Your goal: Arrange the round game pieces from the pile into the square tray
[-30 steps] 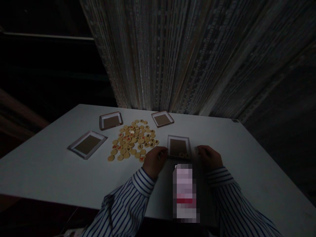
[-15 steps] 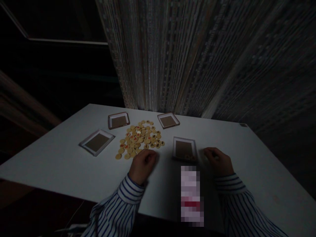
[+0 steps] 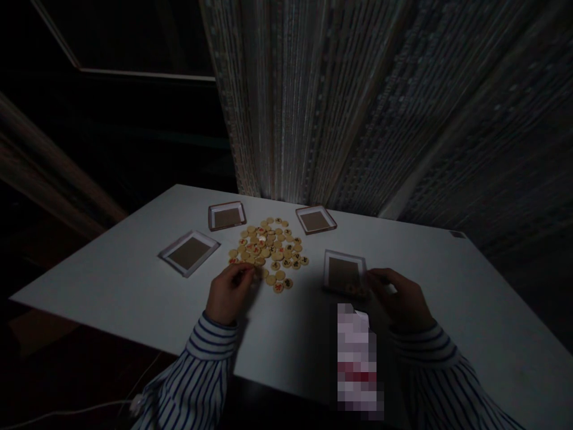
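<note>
A loose pile of round wooden Chinese chess pieces (image 3: pixel 273 246), marked red or black, lies in the middle of the white table. My left hand (image 3: pixel 227 294) is at the pile's near left edge, thumb and fingertips pinched together over the pieces. What is between them is hidden. Several pieces lie just right of its fingertips. My right hand (image 3: pixel 400 297) is closed beside the right rim of the near right tray (image 3: pixel 344 255), fingertips close to that rim; whether they hold anything is too dark to make out. A few pieces sit in this tray's near right corner.
Three more shallow trays surround the pile: a left tray (image 3: pixel 166 257), a back left tray (image 3: pixel 245 216) and a back right tray (image 3: pixel 335 224). A blurred-out pinkish object (image 3: pixel 358 358) lies at the near edge. A string curtain (image 3: pixel 286 119) hangs behind the table.
My left hand has moved left along the pile's near side, uncovering several pieces. My right hand has come closer to the near right tray's rim. The whole view has shifted slightly.
</note>
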The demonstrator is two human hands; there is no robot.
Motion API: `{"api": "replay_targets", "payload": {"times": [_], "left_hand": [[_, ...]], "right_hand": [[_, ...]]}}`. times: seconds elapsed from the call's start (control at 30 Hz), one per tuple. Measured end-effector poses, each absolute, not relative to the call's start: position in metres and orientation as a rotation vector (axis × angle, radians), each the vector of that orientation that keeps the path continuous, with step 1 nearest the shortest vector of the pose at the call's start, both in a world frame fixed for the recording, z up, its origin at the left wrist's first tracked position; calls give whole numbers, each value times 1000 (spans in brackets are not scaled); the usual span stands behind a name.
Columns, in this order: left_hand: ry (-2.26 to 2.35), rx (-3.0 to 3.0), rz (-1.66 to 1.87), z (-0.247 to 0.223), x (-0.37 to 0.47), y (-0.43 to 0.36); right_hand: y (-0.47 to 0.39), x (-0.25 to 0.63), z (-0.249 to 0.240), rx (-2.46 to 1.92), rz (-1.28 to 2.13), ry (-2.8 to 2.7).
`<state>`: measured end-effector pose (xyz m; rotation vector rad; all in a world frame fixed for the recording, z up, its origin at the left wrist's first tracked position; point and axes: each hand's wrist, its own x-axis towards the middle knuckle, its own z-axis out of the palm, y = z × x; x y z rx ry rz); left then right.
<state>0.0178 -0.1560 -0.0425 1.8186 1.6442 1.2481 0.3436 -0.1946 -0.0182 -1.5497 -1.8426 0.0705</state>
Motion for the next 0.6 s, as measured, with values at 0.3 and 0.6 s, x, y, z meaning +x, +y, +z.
{"api": "replay_targets", "payload": {"times": [0.3, 0.6], "left_hand": [[1716, 1791, 1250, -49, 2, -154], [1782, 1971, 1190, -56, -10, -148]], "right_hand": [[-181, 334, -22, -1463, 46, -2083], [-170, 304, -6, -1469, 140, -2248]]}}
